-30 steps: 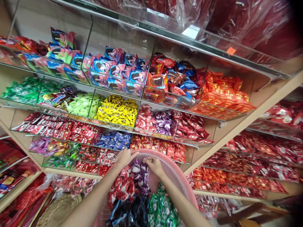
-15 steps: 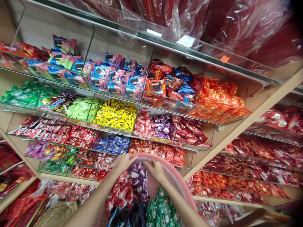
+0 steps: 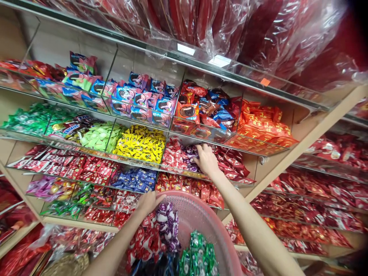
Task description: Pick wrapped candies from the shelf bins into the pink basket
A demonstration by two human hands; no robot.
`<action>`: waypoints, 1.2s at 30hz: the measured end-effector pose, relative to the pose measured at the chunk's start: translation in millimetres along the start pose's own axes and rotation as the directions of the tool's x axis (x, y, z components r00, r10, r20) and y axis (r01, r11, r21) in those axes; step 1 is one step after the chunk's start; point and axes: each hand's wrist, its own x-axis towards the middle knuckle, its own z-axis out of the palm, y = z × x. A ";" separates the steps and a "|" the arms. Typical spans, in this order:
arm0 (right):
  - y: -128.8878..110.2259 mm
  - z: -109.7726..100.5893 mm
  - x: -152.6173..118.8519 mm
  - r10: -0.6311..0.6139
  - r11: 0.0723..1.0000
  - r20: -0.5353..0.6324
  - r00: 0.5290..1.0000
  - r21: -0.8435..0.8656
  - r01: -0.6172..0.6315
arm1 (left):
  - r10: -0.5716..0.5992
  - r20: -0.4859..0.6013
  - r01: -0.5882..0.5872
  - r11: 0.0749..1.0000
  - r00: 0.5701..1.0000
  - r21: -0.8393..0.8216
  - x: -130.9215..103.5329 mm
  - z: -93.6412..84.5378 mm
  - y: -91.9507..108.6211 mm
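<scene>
My left hand (image 3: pixel 148 203) grips the far rim of a pink plastic basket (image 3: pixel 207 207) with small holes in its wall. Red-and-white wrapped candies (image 3: pixel 146 239), purple-and-white wrapped candies (image 3: pixel 167 224), green wrapped candies (image 3: pixel 198 255) and dark packets (image 3: pixel 158 264) lie in separate heaps inside it. Above the basket, my right hand (image 3: pixel 207 160) reaches over the front of a shelf compartment, at the purple wrapped candies (image 3: pixel 191 153). Its thumb and fingers are curved and apart, with no candy visible between them. The hand hides part of that heap.
Clear dividers split the shelves. Yellow candies (image 3: pixel 140 145) and red-and-white candies (image 3: pixel 172 152) lie left of my right hand, red packets (image 3: pixel 232 163) to its right. A glass shelf edge (image 3: pixel 212 138) runs just above the hand. Cookie packets (image 3: pixel 186 111) sit higher; another candy rack (image 3: pixel 322 184) stands right.
My right hand has moved from over the basket up to the purple candies on the shelf. My left hand stays on the basket rim. The view has shifted slightly.
</scene>
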 end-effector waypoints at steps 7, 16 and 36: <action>4.4 38.7 41.3 -0.085 0.974 0.223 0.971 -0.187 0.128 | -0.011 0.018 0.011 1.000 1.000 -0.028 -2.0 -2.5 0.5; 1.6 52.3 48.1 -0.076 0.976 0.250 0.965 -0.179 0.123 | 0.004 -0.002 -0.004 1.000 1.000 -0.018 -0.6 -1.0 -0.5; 8.3 44.4 43.8 -0.164 0.982 0.184 0.969 -0.066 0.179 | -0.017 0.011 0.017 1.000 1.000 -0.006 -0.3 -1.9 0.1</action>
